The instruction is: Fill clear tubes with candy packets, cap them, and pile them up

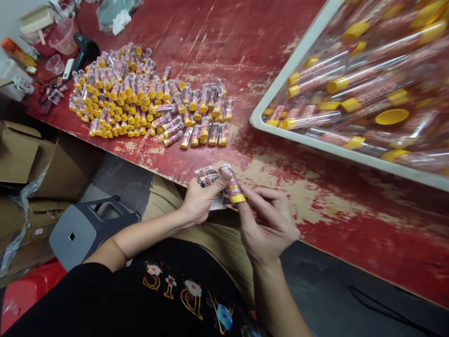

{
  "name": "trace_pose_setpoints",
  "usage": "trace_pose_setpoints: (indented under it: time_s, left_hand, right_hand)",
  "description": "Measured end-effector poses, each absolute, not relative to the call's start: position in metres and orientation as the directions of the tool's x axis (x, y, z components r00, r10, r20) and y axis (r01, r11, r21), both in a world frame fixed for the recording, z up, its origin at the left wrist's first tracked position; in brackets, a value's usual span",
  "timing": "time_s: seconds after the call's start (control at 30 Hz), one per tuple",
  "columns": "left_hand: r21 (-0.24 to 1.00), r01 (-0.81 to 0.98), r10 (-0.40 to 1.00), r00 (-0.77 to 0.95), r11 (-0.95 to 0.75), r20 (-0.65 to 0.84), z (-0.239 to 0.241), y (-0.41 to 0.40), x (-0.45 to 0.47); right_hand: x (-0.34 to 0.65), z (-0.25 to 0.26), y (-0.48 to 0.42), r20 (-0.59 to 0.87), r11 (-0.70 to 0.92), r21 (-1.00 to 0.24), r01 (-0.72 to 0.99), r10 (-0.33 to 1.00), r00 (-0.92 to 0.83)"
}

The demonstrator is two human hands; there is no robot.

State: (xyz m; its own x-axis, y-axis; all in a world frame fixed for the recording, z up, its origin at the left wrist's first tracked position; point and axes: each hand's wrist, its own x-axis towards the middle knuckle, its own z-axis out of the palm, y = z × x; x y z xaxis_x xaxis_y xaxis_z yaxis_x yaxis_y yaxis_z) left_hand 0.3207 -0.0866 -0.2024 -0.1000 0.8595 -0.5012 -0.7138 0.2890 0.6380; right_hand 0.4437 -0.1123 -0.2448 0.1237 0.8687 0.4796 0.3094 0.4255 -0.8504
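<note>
The left hand [198,201] is closed on some printed labels [206,173], with its thumb against a small tube [233,185]. The right hand [270,227] pinches this tube at its yellow end. The tube is between both hands, near the edge of the red surface [336,201].

Premises: a small workshop given to hand work in quantity. Evidence: a long red bench [217,32], its paint worn to pale patches; on it, massed small clear plastic tubes with yellow ends [121,89] and a white-rimmed tray [257,120] heaped with larger yellow-ended clear tubes [317,121]. Brown cardboard cartons [17,157] and a grey plastic stool [75,236] stand alongside. A black pistol-shaped appliance [86,49], possibly a hot-air blower, lies at far left.
</note>
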Motion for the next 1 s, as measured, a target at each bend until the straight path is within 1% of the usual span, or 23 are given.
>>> trace_pose_setpoints:
  time_s: [0.13, 0.33, 0.4, 0.47, 0.5, 0.53, 0.57, 0.6, 0.63, 0.7, 0.77, 0.83, 0.87, 0.93, 1.0]
  left_hand:
    - [0.668, -0.679, 0.865, -0.098, 0.304, -0.493, -0.203, -0.086, 0.318]
    - [0.672, -0.681, 0.859, -0.123, 0.291, -0.497, -0.213, -0.079, 0.314]
    - [0.687, -0.672, 0.847, -0.168, 0.276, -0.504, -0.218, -0.068, 0.305]
    - [0.769, -0.600, 0.842, -0.283, 0.218, -0.460, -0.223, -0.049, 0.286]
    - [0.841, -0.518, 0.840, -0.378, 0.156, -0.389, -0.225, -0.037, 0.273]
    - [0.917, -0.389, 0.843, -0.463, 0.084, -0.274, -0.226, -0.023, 0.258]
    - [0.974, -0.225, 0.845, -0.519, 0.010, -0.129, -0.227, -0.008, 0.242]
    - [0.997, -0.054, 0.840, -0.543, -0.050, 0.013, -0.226, 0.006, 0.226]
    - [0.990, 0.117, 0.847, -0.516, -0.081, 0.130, -0.225, 0.021, 0.212]
    - [0.896, 0.439, 0.883, -0.391, -0.068, 0.258, -0.221, 0.046, 0.189]
    - [0.746, 0.666, 0.921, -0.270, -0.031, 0.280, -0.217, 0.064, 0.176]
    - [0.617, 0.786, 0.954, -0.163, -0.027, 0.250, -0.213, 0.076, 0.172]
    - [0.578, 0.815, 0.965, -0.118, -0.039, 0.232, -0.212, 0.080, 0.172]
    - [0.558, 0.827, 0.974, -0.070, -0.064, 0.214, -0.211, 0.085, 0.171]
    - [0.625, 0.779, 0.966, -0.123, -0.047, 0.226, -0.210, 0.086, 0.168]
  right_hand:
    - [0.436, -0.244, -0.108, 0.501, 0.416, -0.842, 0.342, 0.840, 0.210]
    - [0.427, -0.243, -0.098, 0.500, 0.415, -0.840, 0.350, 0.843, 0.198]
    - [0.420, -0.242, -0.081, 0.482, 0.405, -0.851, 0.333, 0.855, 0.192]
    - [0.410, -0.243, -0.049, 0.464, 0.396, -0.861, 0.319, 0.869, 0.174]
    - [0.404, -0.244, -0.028, 0.470, 0.403, -0.856, 0.323, 0.868, 0.161]
    - [0.396, -0.246, -0.004, 0.486, 0.420, -0.843, 0.336, 0.863, 0.141]
    - [0.387, -0.247, 0.022, 0.510, 0.442, -0.821, 0.361, 0.852, 0.116]
    - [0.378, -0.248, 0.047, 0.533, 0.463, -0.793, 0.396, 0.843, 0.080]
    - [0.368, -0.250, 0.071, 0.543, 0.477, -0.761, 0.440, 0.839, 0.030]
    - [0.348, -0.250, 0.111, 0.540, 0.490, -0.684, 0.541, 0.838, -0.075]
    - [0.329, -0.249, 0.137, 0.515, 0.497, -0.593, 0.633, 0.839, -0.177]
    - [0.315, -0.246, 0.148, 0.467, 0.509, -0.506, 0.697, 0.841, -0.275]
    - [0.309, -0.245, 0.150, 0.437, 0.518, -0.471, 0.714, 0.840, -0.322]
    - [0.303, -0.244, 0.148, 0.400, 0.546, -0.433, 0.717, 0.829, -0.390]
    - [0.307, -0.243, 0.140, 0.424, 0.575, -0.445, 0.686, 0.811, -0.404]
